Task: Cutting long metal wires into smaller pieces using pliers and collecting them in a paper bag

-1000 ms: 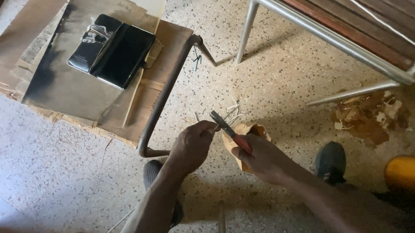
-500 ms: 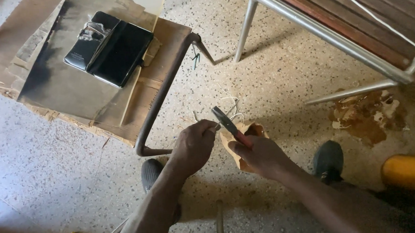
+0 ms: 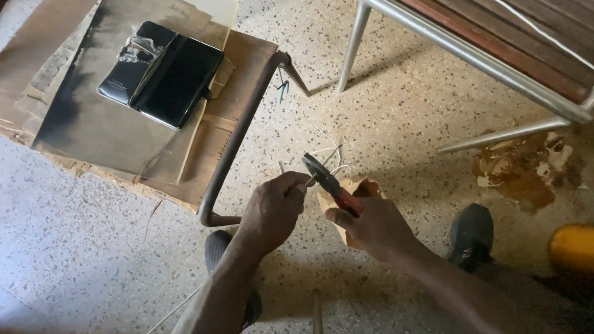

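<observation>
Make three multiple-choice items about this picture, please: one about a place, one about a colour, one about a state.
1. Where does the black case lie?
A. on the cardboard on the chair frame
B. on the floor between the shoes
C. on the slatted bench

2. What colour are the handles of the pliers?
A. blue
B. red
C. green

3. How does the right hand stand to the pliers?
A. it rests apart from them
B. it is closed around their handles
C. it touches only their tip

Answers:
1 A, the case rests on the dark cardboard sheet at the upper left.
2 B, red shows just above the right hand's thumb.
3 B, the fingers wrap the handles, while the left hand pinches the thin wire at the head.
</observation>
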